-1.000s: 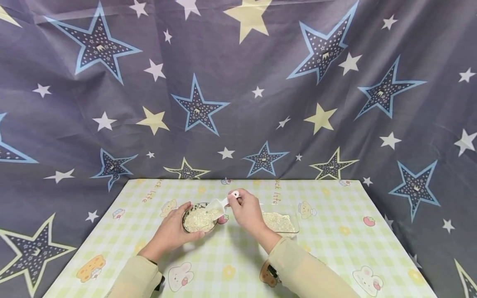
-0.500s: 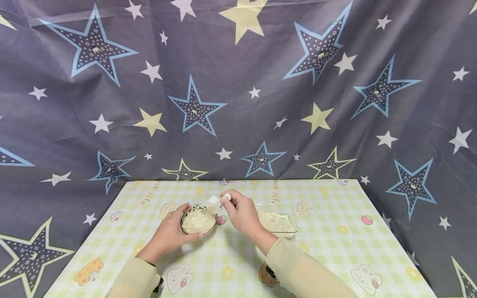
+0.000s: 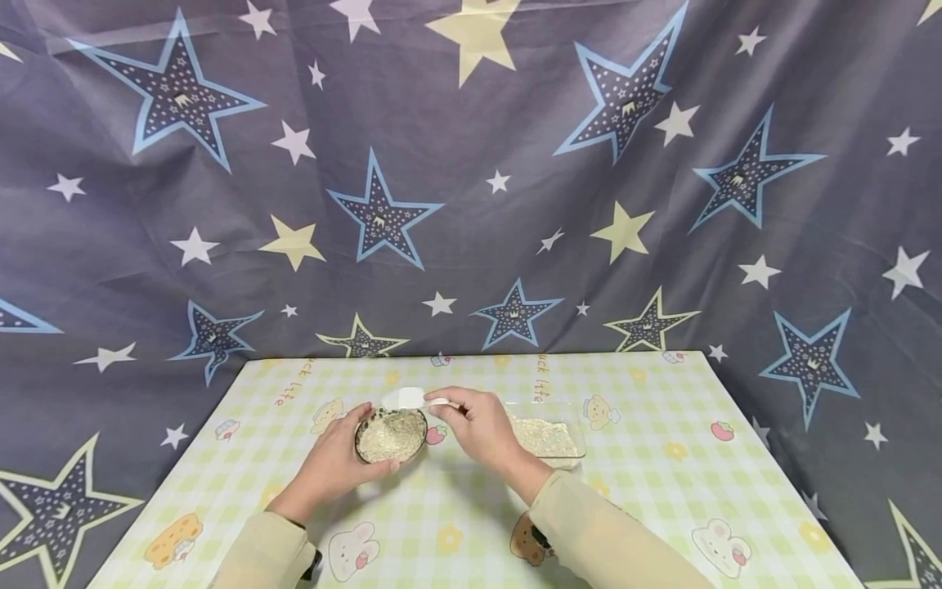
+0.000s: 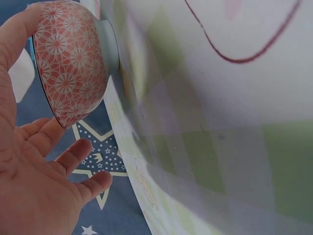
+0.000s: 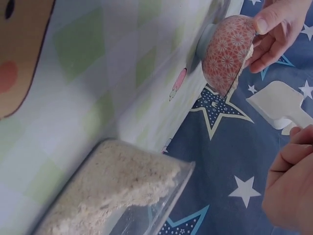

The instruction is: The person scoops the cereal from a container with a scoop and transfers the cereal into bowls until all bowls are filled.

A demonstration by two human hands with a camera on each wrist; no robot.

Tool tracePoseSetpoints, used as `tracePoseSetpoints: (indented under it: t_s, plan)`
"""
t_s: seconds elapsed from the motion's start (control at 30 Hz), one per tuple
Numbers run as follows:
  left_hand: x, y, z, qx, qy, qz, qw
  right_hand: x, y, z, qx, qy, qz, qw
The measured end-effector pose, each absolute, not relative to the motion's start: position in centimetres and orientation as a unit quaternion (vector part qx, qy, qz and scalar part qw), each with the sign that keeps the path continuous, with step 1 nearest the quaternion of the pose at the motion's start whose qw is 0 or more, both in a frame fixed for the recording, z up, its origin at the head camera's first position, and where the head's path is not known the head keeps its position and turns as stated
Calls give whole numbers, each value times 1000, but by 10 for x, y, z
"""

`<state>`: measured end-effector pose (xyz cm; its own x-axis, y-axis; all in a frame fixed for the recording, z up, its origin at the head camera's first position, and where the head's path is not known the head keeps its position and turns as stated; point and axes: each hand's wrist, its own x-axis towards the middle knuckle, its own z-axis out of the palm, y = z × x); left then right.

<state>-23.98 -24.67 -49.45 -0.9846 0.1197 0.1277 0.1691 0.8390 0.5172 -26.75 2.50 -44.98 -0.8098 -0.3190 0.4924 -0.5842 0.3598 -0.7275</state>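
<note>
My left hand holds a round bowl by its rim, thumb on the near side and fingertips on the far side. The bowl has a red flower-patterned outside and stands slightly tilted. Pale, flaky grain that looks like oats fills much of it. My right hand pinches the handle of a white scoop. The scoop is turned over above the bowl's far rim, its back facing up. In the right wrist view the scoop hangs apart from the bowl.
A clear rectangular container with more pale flakes stands right of the bowl, partly behind my right hand. A checked cloth with cartoon prints covers the table. Behind it hangs a dark star-patterned curtain.
My right hand has turned the scoop over and moved it slightly left above the bowl's far rim. Flakes that were in the scoop no longer show. My left hand stays on the bowl.
</note>
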Motion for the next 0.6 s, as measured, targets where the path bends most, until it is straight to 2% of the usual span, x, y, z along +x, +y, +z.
tracePoseSetpoints:
  t_s: [0.13, 0.3, 0.43, 0.6]
  plan:
    - [-239, -246, -494, -74, -957, -277, 47, -268, 36, -445, 223, -789, 564, 99]
    - [-238, -245, -494, -75, -956, -279, 48, -274, 64, -437, 92, -708, 698, 53]
    - [-237, -244, -494, -76, -955, -284, 45, -278, 105, -433, -6, -658, 753, 32]
    - [-234, -244, -493, -76, -954, -288, 39, -277, 168, -441, -74, -650, 757, 16]
